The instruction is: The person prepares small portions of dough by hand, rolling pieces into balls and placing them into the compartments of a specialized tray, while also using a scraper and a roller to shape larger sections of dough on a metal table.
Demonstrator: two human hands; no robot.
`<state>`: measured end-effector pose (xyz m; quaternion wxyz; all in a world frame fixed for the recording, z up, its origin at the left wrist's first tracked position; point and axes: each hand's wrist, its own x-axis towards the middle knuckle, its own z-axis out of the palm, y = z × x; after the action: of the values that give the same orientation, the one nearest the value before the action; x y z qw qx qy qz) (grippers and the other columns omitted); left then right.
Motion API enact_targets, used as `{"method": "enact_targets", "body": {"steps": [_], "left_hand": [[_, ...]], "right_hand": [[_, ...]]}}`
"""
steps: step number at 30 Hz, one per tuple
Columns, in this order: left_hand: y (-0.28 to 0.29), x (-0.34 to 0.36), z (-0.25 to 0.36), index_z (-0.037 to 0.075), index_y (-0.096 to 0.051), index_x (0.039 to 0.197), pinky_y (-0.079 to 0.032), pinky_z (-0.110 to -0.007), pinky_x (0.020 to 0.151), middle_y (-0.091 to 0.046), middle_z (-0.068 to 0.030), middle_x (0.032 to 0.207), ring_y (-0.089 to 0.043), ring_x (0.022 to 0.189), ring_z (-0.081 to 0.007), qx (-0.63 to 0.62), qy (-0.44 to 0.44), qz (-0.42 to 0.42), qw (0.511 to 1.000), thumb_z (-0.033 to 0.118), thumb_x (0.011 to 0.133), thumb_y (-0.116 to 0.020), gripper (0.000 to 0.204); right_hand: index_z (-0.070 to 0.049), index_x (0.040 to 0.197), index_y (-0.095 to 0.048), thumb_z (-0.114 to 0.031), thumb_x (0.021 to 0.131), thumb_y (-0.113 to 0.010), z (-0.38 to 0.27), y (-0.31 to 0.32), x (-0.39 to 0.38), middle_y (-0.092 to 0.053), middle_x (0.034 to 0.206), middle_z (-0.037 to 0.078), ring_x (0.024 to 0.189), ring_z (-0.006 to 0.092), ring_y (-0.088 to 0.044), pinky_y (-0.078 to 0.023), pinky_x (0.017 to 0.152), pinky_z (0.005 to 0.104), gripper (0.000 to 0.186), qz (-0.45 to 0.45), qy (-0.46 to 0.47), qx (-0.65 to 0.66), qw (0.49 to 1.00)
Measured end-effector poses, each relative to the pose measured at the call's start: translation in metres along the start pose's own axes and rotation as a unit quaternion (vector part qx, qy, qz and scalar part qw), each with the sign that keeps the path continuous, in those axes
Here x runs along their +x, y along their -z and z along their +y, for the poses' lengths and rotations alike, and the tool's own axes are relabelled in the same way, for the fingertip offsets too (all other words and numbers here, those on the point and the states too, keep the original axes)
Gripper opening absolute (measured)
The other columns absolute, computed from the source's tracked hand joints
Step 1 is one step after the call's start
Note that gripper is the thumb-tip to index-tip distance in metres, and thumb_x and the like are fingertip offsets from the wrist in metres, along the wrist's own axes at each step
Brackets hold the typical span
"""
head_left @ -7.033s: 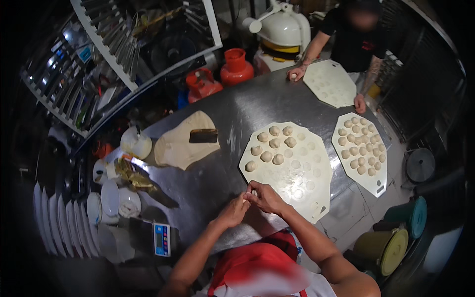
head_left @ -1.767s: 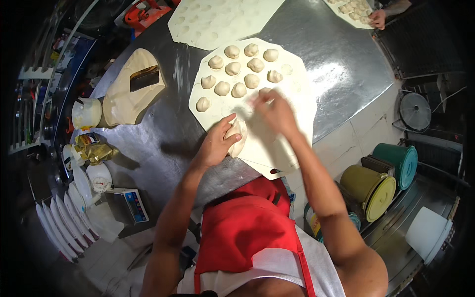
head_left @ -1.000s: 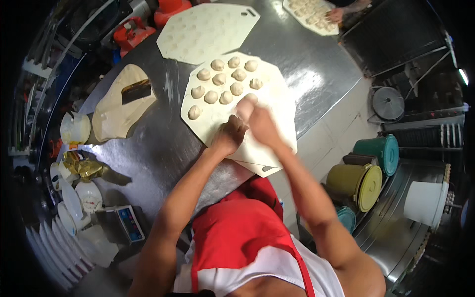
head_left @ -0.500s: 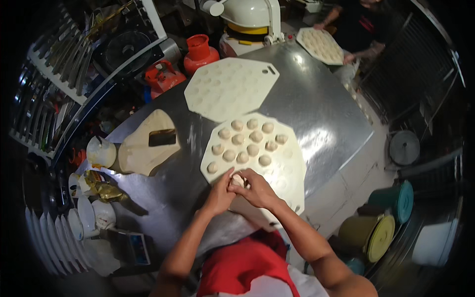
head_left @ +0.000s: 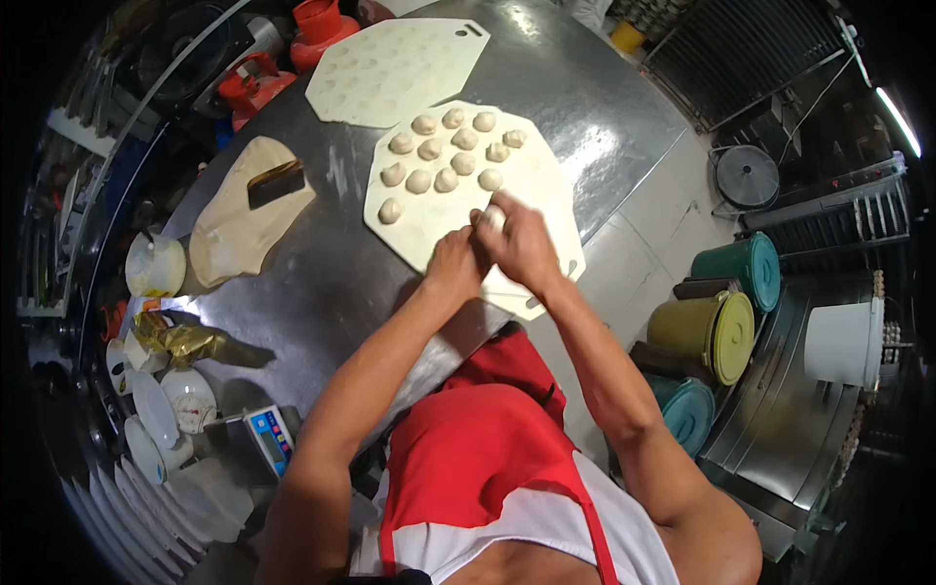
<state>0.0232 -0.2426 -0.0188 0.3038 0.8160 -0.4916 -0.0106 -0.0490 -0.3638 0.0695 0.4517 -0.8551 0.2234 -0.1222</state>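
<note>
A pale piece of dough (head_left: pixel 495 217) shows at the top of my right hand (head_left: pixel 526 249), whose fingers are closed round it. Pressed against that hand is my left hand (head_left: pixel 456 265), its fingers curled in; what they hold, if anything, is hidden. Both hands are over the near part of a cream octagonal board (head_left: pixel 541 185) with shallow round hollows. Several small dough balls (head_left: pixel 463 164) sit in rows on its far and left part. Beyond it lies a similar board (head_left: pixel 395 73) with bare hollows.
On the steel table (head_left: pixel 336 224), a flat dough slab (head_left: pixel 229 234) lies left, with a dark rectangular blade (head_left: pixel 277 184) on it. Nearer are a white tub (head_left: pixel 156 265), a gold bag (head_left: pixel 190 341), bowls (head_left: pixel 156 405) and a scale (head_left: pixel 268 439). Lidded buckets (head_left: pixel 733 336) stand right.
The view has tilted down, so the boards sit higher in it. My hands have shifted rightward over the board, the right one turning over the dough. The other person has left the view.
</note>
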Motion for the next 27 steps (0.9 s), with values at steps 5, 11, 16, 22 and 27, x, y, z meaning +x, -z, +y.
{"method": "enact_targets", "body": {"steps": [5, 11, 16, 22, 27], "left_hand": [[-0.027, 0.018, -0.033, 0.001, -0.065, 0.120, -0.054, -0.051, 0.098, -0.070, -0.0266, 0.118, -0.070, 0.114, -0.0395, -0.185, 0.238, -0.212, 0.930, 0.020, 0.098, -0.060, 0.029], [-0.014, -0.027, -0.050, 0.012, -0.073, 0.101, -0.055, -0.049, 0.091, -0.075, -0.0153, 0.104, -0.072, 0.104, -0.0340, -0.133, 0.328, -0.070, 0.933, 0.023, 0.094, -0.067, 0.015], [0.061, -0.124, -0.080, 0.008, -0.072, 0.097, -0.057, -0.042, 0.084, -0.076, -0.0131, 0.096, -0.074, 0.091, -0.0282, -0.160, 0.520, 0.072, 0.836, 0.021, 0.092, -0.074, 0.014], [0.126, -0.211, -0.136, 0.004, -0.070, 0.099, -0.056, -0.041, 0.080, -0.075, -0.0129, 0.090, -0.073, 0.086, -0.0265, -0.168, 0.602, 0.200, 0.755, 0.022, 0.099, -0.074, 0.019], [0.151, -0.248, -0.229, 0.006, -0.074, 0.108, -0.057, -0.043, 0.080, -0.077, -0.0145, 0.096, -0.075, 0.089, -0.0316, -0.125, 0.584, 0.267, 0.756, 0.031, 0.098, -0.075, 0.027]], "right_hand": [[0.002, 0.106, -0.069, -0.020, 0.092, -0.067, 0.050, -0.008, 0.017, -0.070, 0.097, 0.027, 0.096, 0.0395, -0.068, -0.051, 0.093, 0.0491, 0.026, -0.074, -0.020, 0.116, 0.990], [0.005, 0.117, -0.069, -0.016, 0.096, -0.069, 0.238, 0.039, 0.118, -0.069, 0.112, 0.022, 0.115, 0.0385, -0.062, -0.052, 0.094, 0.0455, 0.029, 0.020, 0.080, -0.200, 0.976], [0.000, 0.135, -0.061, -0.019, 0.092, -0.080, 0.144, -0.025, 0.126, -0.059, 0.133, 0.016, 0.122, 0.0311, -0.057, -0.050, 0.102, 0.0407, 0.051, 0.074, 0.093, 0.002, 0.993], [0.002, 0.110, -0.073, -0.022, 0.094, -0.076, -0.070, -0.211, 0.136, -0.071, 0.100, 0.022, 0.096, 0.0374, -0.069, -0.054, 0.090, 0.0436, 0.029, -0.269, 0.189, 0.041, 0.944], [0.003, 0.130, -0.061, -0.019, 0.093, -0.071, -0.079, -0.363, 0.241, -0.068, 0.118, 0.026, 0.113, 0.0453, -0.063, -0.051, 0.097, 0.0535, 0.044, -0.211, 0.388, -0.128, 0.888]]}}
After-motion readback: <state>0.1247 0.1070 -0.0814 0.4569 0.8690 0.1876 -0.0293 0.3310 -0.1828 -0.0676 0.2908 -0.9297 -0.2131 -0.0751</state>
